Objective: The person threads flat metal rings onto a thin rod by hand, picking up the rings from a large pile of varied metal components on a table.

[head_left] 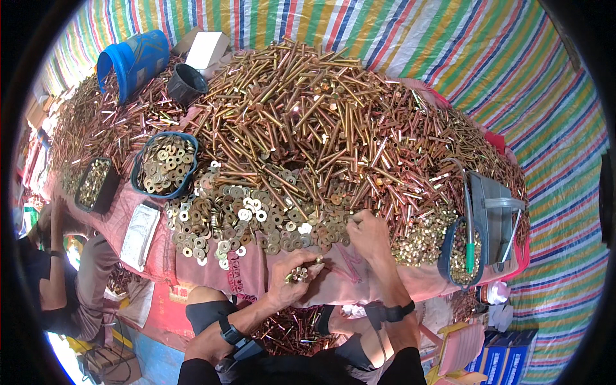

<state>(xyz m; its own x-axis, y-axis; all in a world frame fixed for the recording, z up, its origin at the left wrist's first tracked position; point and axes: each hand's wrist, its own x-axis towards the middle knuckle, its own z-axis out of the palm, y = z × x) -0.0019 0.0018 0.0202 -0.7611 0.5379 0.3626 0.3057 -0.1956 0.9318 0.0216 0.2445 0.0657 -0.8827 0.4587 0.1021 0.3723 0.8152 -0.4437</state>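
Note:
My left hand [290, 281] is closed around a bunch of bolts [299, 274], whose brassy ends stick out between the fingers. It hovers over the near edge of the pink cloth [250, 276]. My right hand [371, 236] reaches further forward, its fingers curled together at the right end of the washer heap [282, 221]; whatever is between the fingertips is hidden. Just beyond it rises a large mound of long gold-coloured bolts and metal sleeves [301, 115]. Loose small nuts [423, 239] lie to the right of my right hand.
At left stand a blue-rimmed tub of washers [135, 176], a dark tray of nuts [106, 204] and a tilted blue bucket [144, 61]. On the right are a tub of nuts [446, 256] and a grey container [491, 218]. A co-worker's arm [56, 273] shows far left.

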